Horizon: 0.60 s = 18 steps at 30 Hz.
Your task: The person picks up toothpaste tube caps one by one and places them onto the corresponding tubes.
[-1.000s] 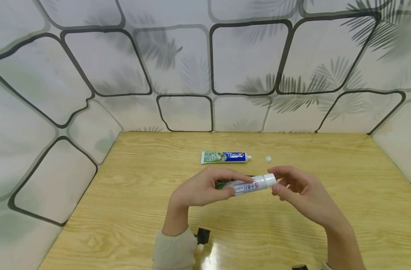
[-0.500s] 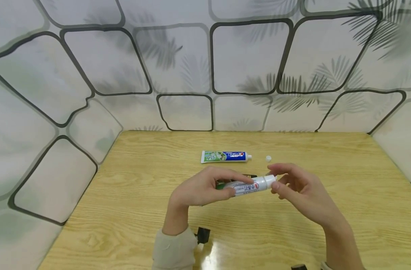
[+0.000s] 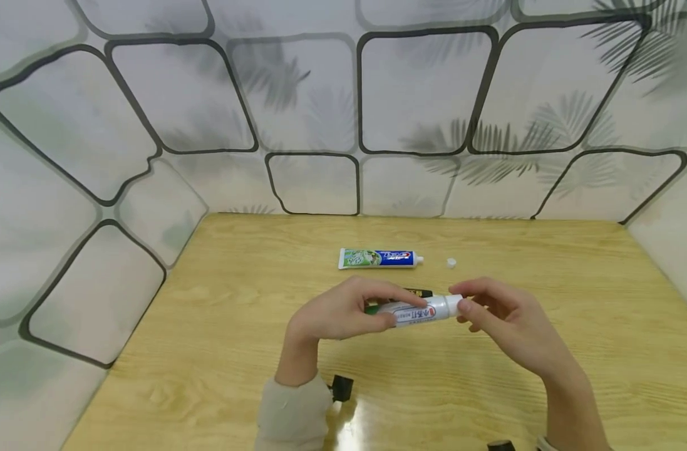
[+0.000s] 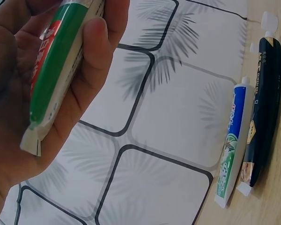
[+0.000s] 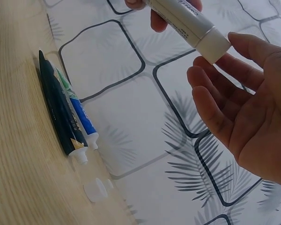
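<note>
My left hand (image 3: 334, 310) grips a white toothpaste tube (image 3: 412, 314) with its thumb and fingers, raised above the table. In the left wrist view the tube's back end (image 4: 56, 70) is green with a red patch, and its flat crimp lies by the palm. The tube points right, its white cap (image 3: 454, 305) still on the end. My right hand (image 3: 509, 319) pinches that cap between thumb and forefinger; its other fingers curl loosely below. Behind the held tube lies a black toothpaste tube (image 4: 267, 103), mostly hidden in the head view.
A blue and green toothpaste tube (image 3: 379, 258) lies uncapped on the wooden table (image 3: 253, 257). A loose white cap (image 3: 451, 263) sits right of it; the right wrist view shows a bigger loose cap (image 5: 96, 190) beside a smaller one (image 5: 109, 183). Patterned wall covering (image 3: 315, 181) borders the table.
My right thumb and forefinger have closed in on the cap of the held tube. The left hand keeps its grip almost unmoved. The head view has shifted slightly.
</note>
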Each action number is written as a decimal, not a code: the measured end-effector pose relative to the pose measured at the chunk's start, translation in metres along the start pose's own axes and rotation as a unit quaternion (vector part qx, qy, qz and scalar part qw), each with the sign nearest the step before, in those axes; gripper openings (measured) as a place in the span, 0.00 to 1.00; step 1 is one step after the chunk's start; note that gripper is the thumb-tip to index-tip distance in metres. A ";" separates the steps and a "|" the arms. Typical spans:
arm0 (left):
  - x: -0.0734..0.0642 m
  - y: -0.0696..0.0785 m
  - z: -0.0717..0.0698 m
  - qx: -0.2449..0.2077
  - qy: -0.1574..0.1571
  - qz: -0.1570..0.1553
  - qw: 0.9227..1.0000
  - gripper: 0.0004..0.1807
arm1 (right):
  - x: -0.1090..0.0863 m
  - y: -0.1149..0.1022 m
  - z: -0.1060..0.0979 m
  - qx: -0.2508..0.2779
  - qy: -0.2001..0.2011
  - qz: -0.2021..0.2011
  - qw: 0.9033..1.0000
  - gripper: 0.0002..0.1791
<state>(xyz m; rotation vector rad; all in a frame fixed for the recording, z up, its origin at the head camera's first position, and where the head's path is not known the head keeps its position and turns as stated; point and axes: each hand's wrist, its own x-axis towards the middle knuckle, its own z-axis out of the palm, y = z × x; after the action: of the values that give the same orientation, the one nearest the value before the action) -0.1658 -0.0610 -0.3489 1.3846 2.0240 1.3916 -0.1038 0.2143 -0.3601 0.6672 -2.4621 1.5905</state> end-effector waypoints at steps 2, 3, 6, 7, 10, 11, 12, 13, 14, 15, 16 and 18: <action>0.000 -0.001 -0.001 0.002 -0.002 -0.001 1.000 0.20 | -0.001 0.000 -0.001 -0.010 -0.005 -0.001 1.000 0.16; 0.000 -0.001 -0.002 0.001 -0.003 -0.004 1.000 0.20 | -0.001 0.001 -0.001 -0.016 -0.009 -0.002 1.000 0.17; 0.000 -0.003 -0.003 -0.005 -0.008 -0.006 1.000 0.20 | -0.002 0.002 -0.003 -0.034 -0.021 -0.004 0.999 0.20; 0.000 -0.003 -0.003 -0.007 -0.008 -0.007 1.000 0.20 | -0.002 0.003 -0.003 -0.039 -0.023 -0.006 0.999 0.20; 0.001 -0.004 -0.003 -0.009 -0.007 -0.006 1.000 0.20 | -0.002 0.002 -0.004 -0.042 -0.029 -0.006 0.999 0.20; 0.001 -0.004 -0.003 -0.009 -0.006 -0.005 1.000 0.20 | -0.002 0.002 -0.004 -0.043 -0.028 -0.006 0.999 0.19; 0.000 -0.005 -0.002 -0.008 -0.006 -0.003 1.000 0.20 | -0.002 0.002 -0.004 -0.043 -0.029 -0.005 0.999 0.19; 0.000 -0.005 -0.002 -0.007 -0.006 -0.003 1.000 0.19 | -0.002 0.003 -0.004 -0.041 -0.030 -0.002 0.999 0.19; 0.000 -0.005 -0.002 -0.007 -0.006 -0.003 1.000 0.19 | -0.003 0.003 -0.004 -0.039 -0.031 0.000 0.999 0.19; 0.000 -0.005 -0.002 -0.006 -0.006 -0.003 1.000 0.19 | -0.003 0.003 -0.004 -0.037 -0.032 0.002 0.999 0.19; -0.001 -0.005 -0.001 -0.005 -0.007 -0.003 1.000 0.19 | -0.004 0.003 -0.004 -0.034 -0.032 0.004 0.999 0.19; -0.001 -0.005 -0.001 -0.005 -0.007 -0.003 1.000 0.19 | -0.004 0.004 -0.003 -0.029 -0.032 0.006 0.999 0.20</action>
<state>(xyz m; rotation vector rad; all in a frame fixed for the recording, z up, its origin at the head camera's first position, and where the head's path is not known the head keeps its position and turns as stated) -0.1686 -0.0630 -0.3526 1.3791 2.0087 1.3833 -0.1026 0.2195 -0.3632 0.7071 -2.5506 1.5186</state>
